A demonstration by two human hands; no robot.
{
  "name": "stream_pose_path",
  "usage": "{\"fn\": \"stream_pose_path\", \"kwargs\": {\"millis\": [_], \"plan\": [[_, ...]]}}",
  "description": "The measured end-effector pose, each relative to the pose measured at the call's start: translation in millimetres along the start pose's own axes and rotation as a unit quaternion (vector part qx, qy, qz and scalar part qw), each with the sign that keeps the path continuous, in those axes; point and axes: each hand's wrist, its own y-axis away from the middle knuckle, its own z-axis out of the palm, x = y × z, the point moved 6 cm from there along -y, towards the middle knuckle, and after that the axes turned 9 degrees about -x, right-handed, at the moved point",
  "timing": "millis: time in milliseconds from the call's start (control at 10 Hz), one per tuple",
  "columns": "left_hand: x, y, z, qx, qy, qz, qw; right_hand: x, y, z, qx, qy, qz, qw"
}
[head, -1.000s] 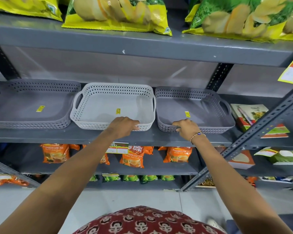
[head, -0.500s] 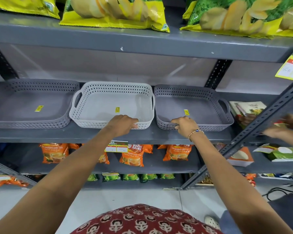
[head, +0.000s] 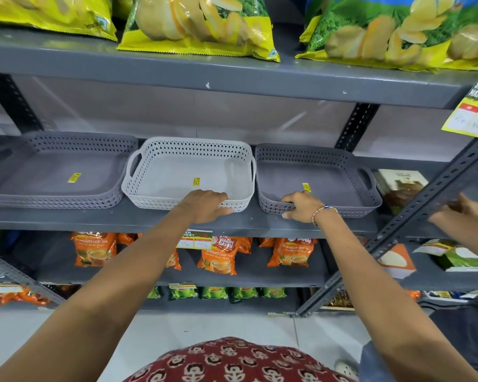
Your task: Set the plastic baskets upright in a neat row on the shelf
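Three shallow perforated plastic baskets stand upright side by side on the grey middle shelf (head: 138, 220). The left grey basket (head: 53, 172) is untouched. My left hand (head: 204, 205) grips the front rim of the white basket (head: 188, 172) in the middle. My right hand (head: 301, 206), with a bead bracelet at the wrist, grips the front rim of the right grey basket (head: 323, 180). Each basket has a small yellow sticker on its floor. The white and right grey baskets almost touch.
Yellow chip bags (head: 199, 26) fill the shelf above. Orange tea packets (head: 218, 255) sit on the shelf below. A slanted metal upright (head: 414, 216) crosses on the right, where another person's hand (head: 464, 213) reaches toward boxed goods (head: 398, 186). A price tag (head: 472, 111) hangs at the upper right.
Both hands stay on the front rims of their baskets. Another person's hand has come into view at the right and moved further in along the adjoining shelf.
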Motion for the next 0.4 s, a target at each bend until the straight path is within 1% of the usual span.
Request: {"fn": "stream_pose_path", "kwargs": {"millis": [100, 200, 300, 400], "plan": [[2.7, 9.3, -6.8, 0.037, -0.014, -0.010, 0.999, -5.7, 7.9, -6.0, 0.022, -0.025, -0.004, 0.999], [2.3, 29.0, -12.7, 0.074, 0.009, -0.033, 0.997, -21.9, 22.4, -15.2, 0.119, -0.009, -0.003, 0.993], [-3.2, 47.5, -22.3, 0.123, 0.002, -0.046, 0.991, -49.4, 36.6, -16.9, 0.214, 0.012, -0.009, 0.977], [-12.0, 79.7, -37.8, 0.199, -0.018, -0.066, 0.978, -89.7, 54.4, -14.5, 0.291, -0.054, -0.020, 0.955]]}}
